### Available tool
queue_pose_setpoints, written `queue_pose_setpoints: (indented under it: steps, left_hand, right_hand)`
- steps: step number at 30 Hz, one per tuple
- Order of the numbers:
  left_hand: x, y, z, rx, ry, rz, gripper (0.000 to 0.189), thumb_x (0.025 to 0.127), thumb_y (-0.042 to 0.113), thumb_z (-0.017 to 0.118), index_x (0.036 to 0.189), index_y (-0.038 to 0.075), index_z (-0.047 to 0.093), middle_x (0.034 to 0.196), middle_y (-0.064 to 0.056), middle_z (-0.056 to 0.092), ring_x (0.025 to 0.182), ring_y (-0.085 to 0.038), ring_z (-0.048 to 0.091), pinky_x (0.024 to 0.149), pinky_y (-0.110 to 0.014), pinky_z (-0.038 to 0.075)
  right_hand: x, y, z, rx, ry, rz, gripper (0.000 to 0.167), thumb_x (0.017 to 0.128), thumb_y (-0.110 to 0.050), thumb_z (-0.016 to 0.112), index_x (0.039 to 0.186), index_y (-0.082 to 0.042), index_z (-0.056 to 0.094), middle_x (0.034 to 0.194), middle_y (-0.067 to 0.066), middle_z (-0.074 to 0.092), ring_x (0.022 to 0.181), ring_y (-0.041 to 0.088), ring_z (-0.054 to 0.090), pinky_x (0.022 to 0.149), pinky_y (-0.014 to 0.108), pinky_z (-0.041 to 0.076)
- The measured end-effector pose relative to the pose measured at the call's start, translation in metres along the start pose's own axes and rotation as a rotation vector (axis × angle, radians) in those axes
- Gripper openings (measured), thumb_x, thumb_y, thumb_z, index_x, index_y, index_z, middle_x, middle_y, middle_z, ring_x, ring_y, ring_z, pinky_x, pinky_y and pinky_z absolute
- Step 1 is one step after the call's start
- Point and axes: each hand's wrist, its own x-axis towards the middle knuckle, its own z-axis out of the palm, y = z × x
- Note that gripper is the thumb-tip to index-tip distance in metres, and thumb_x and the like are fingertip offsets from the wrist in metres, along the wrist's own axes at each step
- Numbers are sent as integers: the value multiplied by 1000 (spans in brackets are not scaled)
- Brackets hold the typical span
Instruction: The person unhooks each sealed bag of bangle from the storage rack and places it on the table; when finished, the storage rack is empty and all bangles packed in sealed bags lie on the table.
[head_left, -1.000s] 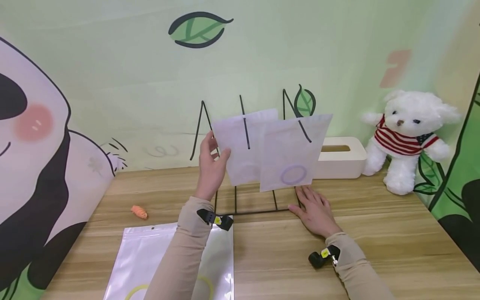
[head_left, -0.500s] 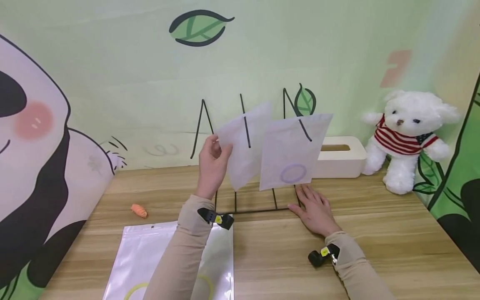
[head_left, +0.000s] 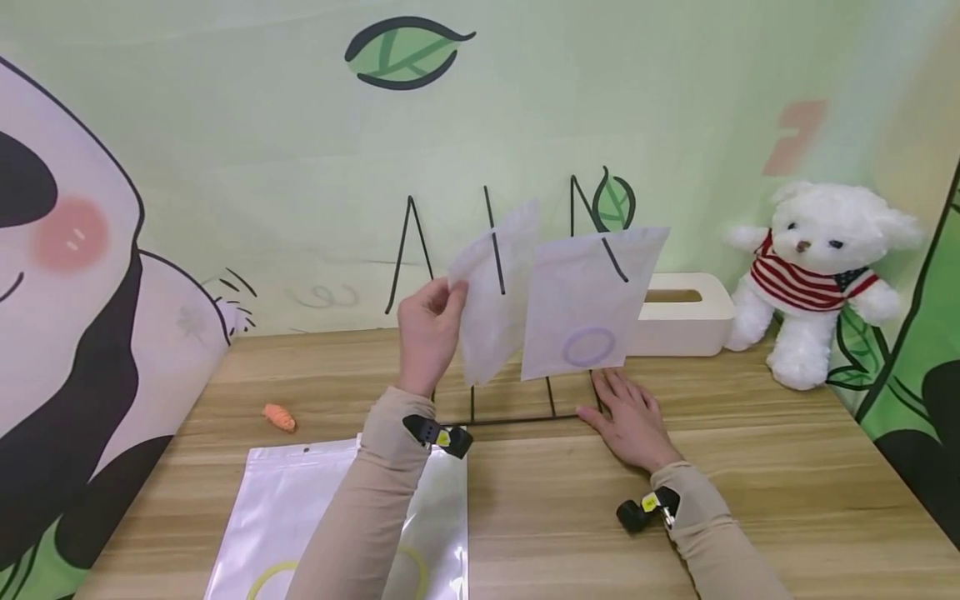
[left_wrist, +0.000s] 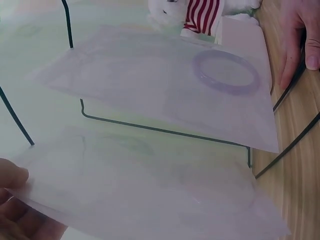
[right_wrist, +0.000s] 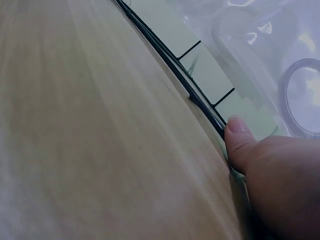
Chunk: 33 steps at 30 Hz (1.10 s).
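Observation:
My left hand [head_left: 431, 333] pinches the left edge of a frosted plastic bag [head_left: 491, 308] between thumb and fingers. That bag hangs from a prong of a black wire rack [head_left: 517, 421] and stands turned edge-on toward me. A second frosted bag [head_left: 573, 292] hangs on the right prong; a purple ring [left_wrist: 227, 72] shows through it in the left wrist view. My right hand [head_left: 628, 421] rests with extended fingers on the rack's right base corner, its thumb [right_wrist: 240, 140] against the wire.
A larger shiny bag [head_left: 300, 500] with yellow ring shapes lies flat at front left, partly under my left forearm. An orange small object [head_left: 279, 417] lies left of the rack. Behind, at right, stand a white tissue box [head_left: 678, 321] and a white teddy bear [head_left: 817, 275].
The left bag has swung from facing me to nearly edge-on, with my left hand drawing its left edge nearer and slightly right. My right hand has stayed put.

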Motion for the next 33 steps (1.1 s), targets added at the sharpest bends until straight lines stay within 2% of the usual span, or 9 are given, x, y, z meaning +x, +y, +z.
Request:
queue_pose_setpoints:
  steps: [7, 12, 17, 22, 33]
  left_hand:
    - [-1, -1, 1, 9, 67, -5, 17, 92, 9, 66, 103, -4, 65, 89, -14, 66, 75, -20, 63, 63, -24, 53]
    - [-3, -2, 1, 28, 139, -14, 17, 90, 8, 67, 94, -1, 54, 88, -11, 61, 77, -18, 59, 67, -25, 50]
    - [-3, -3, -1, 77, 161, -12, 15, 90, 12, 69, 89, 0, 60, 84, -8, 58, 75, -17, 56, 68, -28, 49]
    - [-4, -3, -4, 130, 177, -19, 17, 91, 18, 69, 93, 1, 66, 81, -6, 58, 70, -17, 56, 63, -26, 47]
    - [-6, 0, -3, 86, 214, -28, 15, 91, 17, 68, 95, 4, 61, 82, -6, 62, 68, -16, 55, 61, -24, 45]
  right_hand:
    - [-1, 0, 0, -2, 5, -2, 70, 100, -48, 46, 151, -3, 28, 157, 22, 20, 145, 37, 15, 110, 60, 12]
    - [-1, -1, 0, -1, 4, -3, 70, 100, -48, 46, 152, -3, 28, 157, 22, 20, 145, 37, 15, 110, 60, 12]
    - [-1, 0, 1, -6, 3, 1, 71, 100, -49, 45, 151, -3, 29, 157, 22, 21, 145, 37, 15, 110, 60, 12]
    - [-1, -1, 1, -1, 5, 2, 70, 100, -47, 47, 151, -2, 30, 156, 22, 22, 145, 38, 16, 111, 59, 12]
    - [0, 0, 0, -1, 5, -1, 71, 100, -48, 46, 151, -3, 29, 157, 22, 21, 145, 38, 15, 110, 60, 11]
